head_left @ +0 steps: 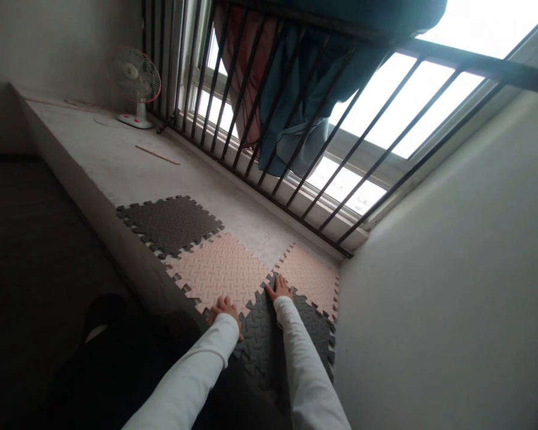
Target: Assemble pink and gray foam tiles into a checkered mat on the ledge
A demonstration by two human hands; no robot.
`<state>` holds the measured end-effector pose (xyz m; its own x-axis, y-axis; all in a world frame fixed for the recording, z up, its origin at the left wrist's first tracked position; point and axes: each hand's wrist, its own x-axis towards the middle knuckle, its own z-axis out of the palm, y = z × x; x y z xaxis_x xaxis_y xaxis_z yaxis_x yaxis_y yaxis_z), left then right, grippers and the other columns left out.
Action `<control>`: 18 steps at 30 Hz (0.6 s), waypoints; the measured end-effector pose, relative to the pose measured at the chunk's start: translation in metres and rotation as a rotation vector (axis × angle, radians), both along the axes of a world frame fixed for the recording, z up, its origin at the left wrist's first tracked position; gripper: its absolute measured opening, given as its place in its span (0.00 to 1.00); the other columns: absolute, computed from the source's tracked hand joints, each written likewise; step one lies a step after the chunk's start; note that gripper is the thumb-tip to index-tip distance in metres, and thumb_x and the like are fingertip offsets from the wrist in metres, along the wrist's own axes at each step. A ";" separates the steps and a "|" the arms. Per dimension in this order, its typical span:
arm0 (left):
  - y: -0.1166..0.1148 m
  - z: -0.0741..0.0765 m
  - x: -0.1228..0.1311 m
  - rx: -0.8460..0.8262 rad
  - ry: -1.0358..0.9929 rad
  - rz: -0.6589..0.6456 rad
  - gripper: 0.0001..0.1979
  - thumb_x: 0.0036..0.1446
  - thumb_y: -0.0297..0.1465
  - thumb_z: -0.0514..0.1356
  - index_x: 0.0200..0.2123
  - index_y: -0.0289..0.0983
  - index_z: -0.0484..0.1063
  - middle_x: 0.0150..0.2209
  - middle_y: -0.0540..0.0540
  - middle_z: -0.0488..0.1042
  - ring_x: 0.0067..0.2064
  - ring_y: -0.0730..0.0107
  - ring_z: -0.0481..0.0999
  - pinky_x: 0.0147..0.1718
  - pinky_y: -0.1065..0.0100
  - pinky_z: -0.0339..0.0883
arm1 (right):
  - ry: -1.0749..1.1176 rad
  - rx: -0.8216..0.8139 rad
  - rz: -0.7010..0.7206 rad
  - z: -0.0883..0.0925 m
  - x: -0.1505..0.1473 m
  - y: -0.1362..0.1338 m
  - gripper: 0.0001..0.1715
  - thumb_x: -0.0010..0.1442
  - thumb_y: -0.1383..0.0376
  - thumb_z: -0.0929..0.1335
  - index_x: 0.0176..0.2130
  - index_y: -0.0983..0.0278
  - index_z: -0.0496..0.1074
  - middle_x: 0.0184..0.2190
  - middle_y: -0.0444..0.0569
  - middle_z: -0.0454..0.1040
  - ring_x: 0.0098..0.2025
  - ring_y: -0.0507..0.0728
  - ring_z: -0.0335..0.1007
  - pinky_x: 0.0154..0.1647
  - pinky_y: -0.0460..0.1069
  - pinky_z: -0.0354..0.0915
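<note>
Two spread hands: left hand [225, 310] on pink foam tile [217, 272] edge, right hand [278, 287] on dark grey tile [262, 340].

We count four interlocking foam tiles: two dark grey tiles [169, 226] and two pale pink tiles [217, 272]. We also count one left hand [224, 310], one right hand [280, 286], one electric fan [135, 76], one wooden strip [156, 154] and one barred window [376, 119].

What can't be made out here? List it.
Head view only:
- Grey foam tile: partly hidden by the right sleeve, cut off by the bottom edge.
- Mat under the left hand and right hand: hidden by the hands.
- Outdoors: blocked by the hanging cloth and glare.
- Items on the far ledge: too small and dim.
</note>
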<state>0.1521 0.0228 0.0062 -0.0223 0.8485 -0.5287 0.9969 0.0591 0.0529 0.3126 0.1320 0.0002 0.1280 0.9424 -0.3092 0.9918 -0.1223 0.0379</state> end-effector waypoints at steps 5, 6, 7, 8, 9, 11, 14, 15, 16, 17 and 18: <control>-0.002 0.001 -0.002 0.012 -0.002 -0.001 0.45 0.33 0.43 0.60 0.56 0.40 0.48 0.60 0.40 0.41 0.59 0.43 0.38 0.48 0.41 0.44 | -0.023 0.066 -0.107 0.005 0.013 -0.003 0.37 0.56 0.49 0.46 0.59 0.66 0.41 0.61 0.50 0.36 0.61 0.56 0.30 0.58 0.59 0.31; -0.003 -0.001 -0.002 0.033 -0.016 0.005 0.44 0.33 0.43 0.60 0.56 0.40 0.49 0.60 0.40 0.42 0.59 0.42 0.38 0.48 0.41 0.43 | -0.057 0.119 -0.174 0.005 0.020 -0.007 0.38 0.56 0.49 0.45 0.59 0.69 0.39 0.61 0.53 0.34 0.61 0.57 0.27 0.57 0.60 0.30; -0.003 -0.002 -0.002 0.053 -0.031 0.012 0.44 0.33 0.43 0.60 0.56 0.40 0.50 0.60 0.40 0.43 0.59 0.42 0.39 0.48 0.40 0.42 | -0.090 0.164 -0.244 0.004 0.027 -0.012 0.39 0.56 0.49 0.44 0.59 0.72 0.37 0.61 0.56 0.33 0.61 0.58 0.26 0.57 0.61 0.29; -0.003 -0.003 -0.002 0.062 -0.043 0.018 0.44 0.32 0.43 0.61 0.55 0.40 0.51 0.60 0.40 0.44 0.59 0.41 0.38 0.48 0.40 0.41 | -0.115 0.189 -0.305 0.003 0.035 -0.018 0.40 0.56 0.49 0.44 0.58 0.73 0.38 0.60 0.58 0.34 0.61 0.59 0.27 0.57 0.61 0.29; -0.002 -0.003 -0.001 0.062 -0.049 0.020 0.45 0.31 0.43 0.61 0.55 0.40 0.52 0.60 0.39 0.44 0.59 0.40 0.38 0.48 0.39 0.41 | -0.126 0.187 -0.346 0.002 0.042 -0.024 0.41 0.56 0.48 0.45 0.58 0.74 0.40 0.60 0.58 0.37 0.60 0.59 0.30 0.57 0.61 0.30; -0.002 -0.001 -0.001 0.032 -0.038 0.010 0.47 0.31 0.45 0.61 0.56 0.38 0.50 0.60 0.37 0.42 0.58 0.39 0.37 0.48 0.39 0.42 | -0.113 0.146 -0.359 0.001 0.057 -0.033 0.41 0.55 0.47 0.46 0.57 0.71 0.46 0.59 0.56 0.42 0.60 0.58 0.35 0.57 0.60 0.34; -0.002 0.005 -0.001 -0.031 0.011 -0.023 0.46 0.35 0.45 0.60 0.57 0.37 0.46 0.60 0.37 0.40 0.59 0.39 0.36 0.48 0.39 0.43 | -0.132 0.154 -0.386 0.002 0.078 -0.043 0.40 0.56 0.48 0.44 0.58 0.72 0.43 0.60 0.56 0.38 0.60 0.58 0.33 0.57 0.60 0.34; -0.002 0.008 -0.001 -0.042 0.022 -0.030 0.45 0.36 0.44 0.60 0.57 0.37 0.46 0.60 0.37 0.40 0.59 0.40 0.36 0.48 0.40 0.44 | -0.144 0.156 -0.403 0.003 0.084 -0.046 0.40 0.56 0.49 0.44 0.58 0.72 0.41 0.60 0.57 0.36 0.60 0.58 0.31 0.57 0.60 0.33; -0.003 0.010 -0.002 -0.045 0.028 -0.035 0.44 0.37 0.44 0.59 0.57 0.37 0.46 0.60 0.37 0.40 0.59 0.40 0.36 0.48 0.40 0.45 | -0.151 0.148 -0.417 0.003 0.091 -0.049 0.39 0.57 0.49 0.44 0.58 0.72 0.40 0.60 0.56 0.35 0.60 0.58 0.31 0.57 0.60 0.34; -0.003 0.011 -0.002 -0.040 0.026 -0.036 0.43 0.37 0.43 0.59 0.57 0.37 0.46 0.60 0.37 0.40 0.59 0.40 0.36 0.47 0.40 0.45 | -0.150 0.131 -0.422 0.003 0.096 -0.052 0.39 0.57 0.49 0.46 0.58 0.71 0.40 0.60 0.55 0.36 0.60 0.57 0.32 0.57 0.60 0.35; -0.003 0.012 -0.003 -0.028 0.021 -0.035 0.43 0.37 0.43 0.59 0.57 0.38 0.47 0.60 0.38 0.40 0.59 0.40 0.37 0.47 0.39 0.46 | -0.145 0.110 -0.420 0.002 0.102 -0.055 0.38 0.57 0.49 0.47 0.58 0.68 0.42 0.60 0.53 0.38 0.60 0.56 0.34 0.57 0.59 0.37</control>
